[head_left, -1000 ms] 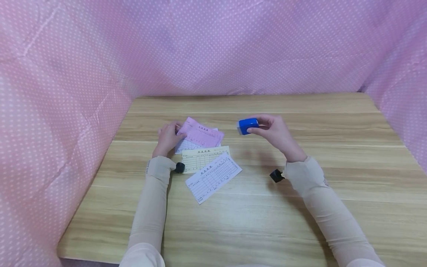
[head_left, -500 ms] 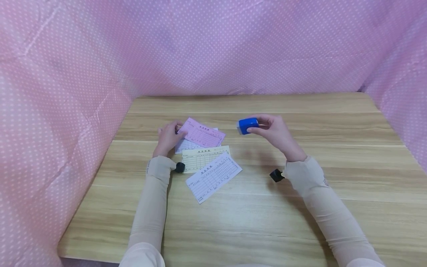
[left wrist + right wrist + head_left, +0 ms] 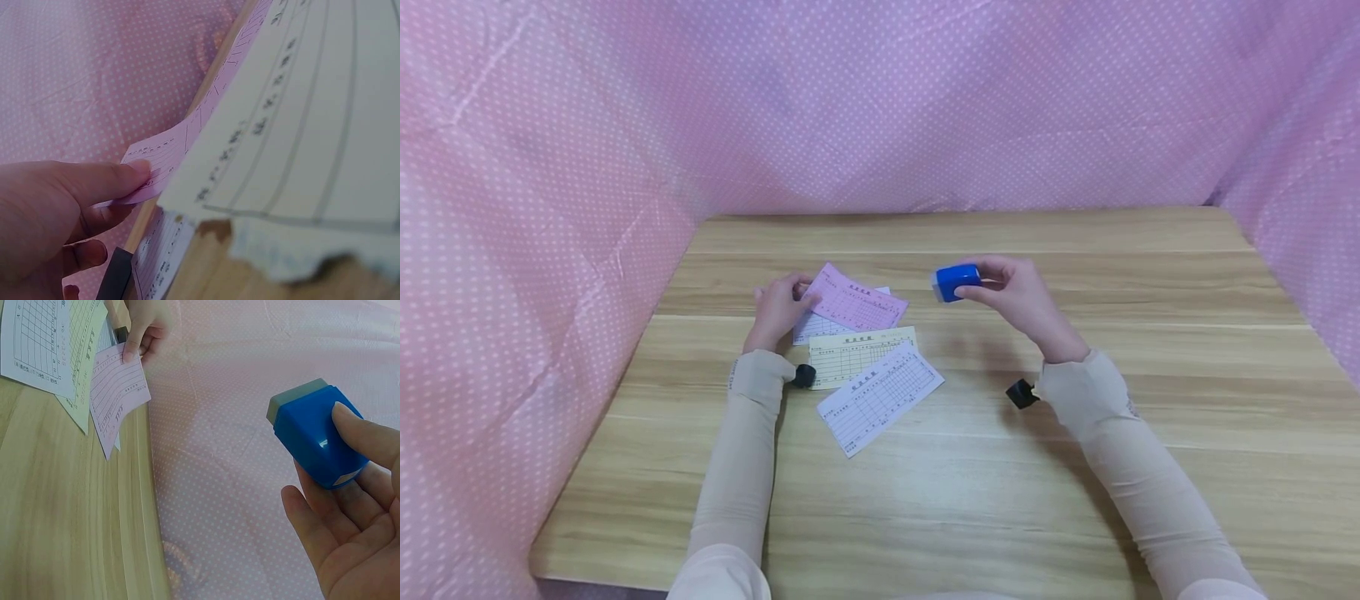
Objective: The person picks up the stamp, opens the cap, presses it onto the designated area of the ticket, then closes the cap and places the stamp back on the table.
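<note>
Pink paper (image 3: 861,302), pinched in the left grip (image 3: 780,312), seems mid-placement, likely needing lowering, while the right grip (image 3: 1021,302) holds a stamp (image 3: 957,282).

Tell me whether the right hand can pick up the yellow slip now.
Probably not: the right hand holds the stamp, and a white slip covers part of the yellow slip.

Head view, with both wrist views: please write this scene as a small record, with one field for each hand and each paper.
Left hand: pinches pink slip
Right hand: holds blue stamp above table
Pink slip: bent, partly covers rear white slip
Rear white slip: beneath pink slip
Yellow slip: partly covered by front white slip
Front white slip: tilted, nearest the person
</note>
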A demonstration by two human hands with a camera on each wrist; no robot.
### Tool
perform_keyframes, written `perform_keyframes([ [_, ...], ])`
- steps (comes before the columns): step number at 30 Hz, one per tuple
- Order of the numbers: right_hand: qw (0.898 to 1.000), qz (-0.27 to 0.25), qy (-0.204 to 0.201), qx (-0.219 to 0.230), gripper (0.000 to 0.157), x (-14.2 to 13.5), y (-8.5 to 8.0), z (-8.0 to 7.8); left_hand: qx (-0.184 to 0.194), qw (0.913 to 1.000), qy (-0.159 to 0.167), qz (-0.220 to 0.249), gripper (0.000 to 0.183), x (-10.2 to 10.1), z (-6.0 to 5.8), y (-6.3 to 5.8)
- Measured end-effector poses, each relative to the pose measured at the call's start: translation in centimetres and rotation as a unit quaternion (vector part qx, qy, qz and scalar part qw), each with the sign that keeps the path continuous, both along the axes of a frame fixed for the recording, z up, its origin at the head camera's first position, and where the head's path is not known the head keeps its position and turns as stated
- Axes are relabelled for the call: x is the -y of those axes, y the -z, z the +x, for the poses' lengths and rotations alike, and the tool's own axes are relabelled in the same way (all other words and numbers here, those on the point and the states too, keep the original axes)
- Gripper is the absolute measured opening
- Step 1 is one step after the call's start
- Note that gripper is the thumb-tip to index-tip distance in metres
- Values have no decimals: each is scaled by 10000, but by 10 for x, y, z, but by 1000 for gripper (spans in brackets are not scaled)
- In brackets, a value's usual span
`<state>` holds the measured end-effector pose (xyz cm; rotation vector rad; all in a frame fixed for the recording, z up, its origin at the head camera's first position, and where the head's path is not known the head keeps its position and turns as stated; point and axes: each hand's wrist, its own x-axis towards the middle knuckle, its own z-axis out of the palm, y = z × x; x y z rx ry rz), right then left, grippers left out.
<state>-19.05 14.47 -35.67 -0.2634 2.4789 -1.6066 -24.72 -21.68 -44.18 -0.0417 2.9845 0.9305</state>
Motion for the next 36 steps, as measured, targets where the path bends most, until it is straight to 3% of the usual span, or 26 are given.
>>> perform_keyframes([
  [9,10000,-62,-16,21,45,0,0,0,-57,9999,35,76,35,0,1,-2],
  [17,10000,-35,-31,-34,44,-1,0,-1,121,9997,-44,218,27,-1,0,-1],
  [25,10000,-38,-19,-36,45,-1,0,-1,-109,9984,174,531,39,-1,1,0],
  [31,10000,-43,-8,-38,46,-1,-1,0,-134,9967,316,740,23,1,2,-1],
  [36,10000,-31,13,-17,47,-1,-1,0,-64,9966,178,796,20,1,1,-1],
])
